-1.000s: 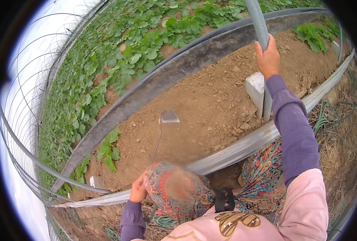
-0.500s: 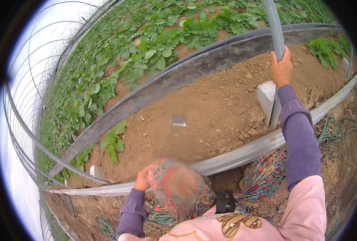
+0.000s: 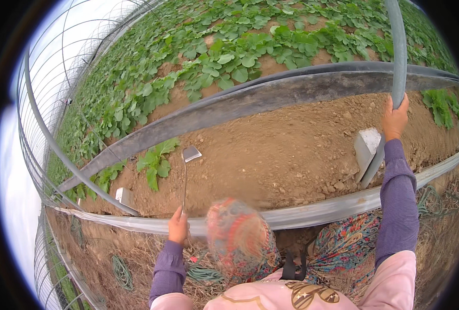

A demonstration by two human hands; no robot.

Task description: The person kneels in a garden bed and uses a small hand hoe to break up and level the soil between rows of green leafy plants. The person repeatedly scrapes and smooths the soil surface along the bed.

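My left hand [image 3: 178, 226] is closed round the thin handle of a small hoe [image 3: 191, 153]. Its flat metal blade is over the brown soil, close to a leafy green plant [image 3: 157, 164]; I cannot tell whether it touches the ground. On the right, my arm is stretched out and my right hand [image 3: 395, 119] grips a grey metal pipe [image 3: 399, 46]. The pipe slants down beside a whitish concrete block [image 3: 368, 147] set in the soil.
A dark plastic strip [image 3: 260, 101] borders a field of broad-leaved plants [image 3: 239, 62]. Pale plastic film [image 3: 322, 211] runs along the near side, by my patterned trouser legs. Coils of green cord [image 3: 122, 272] lie on dry grass. Curved hoops [image 3: 53, 134] rise at left.
The hoe has swung left across the soil toward the leafy plant, its handle now more upright. The view has shifted somewhat. My right hand keeps its grip on the pipe.
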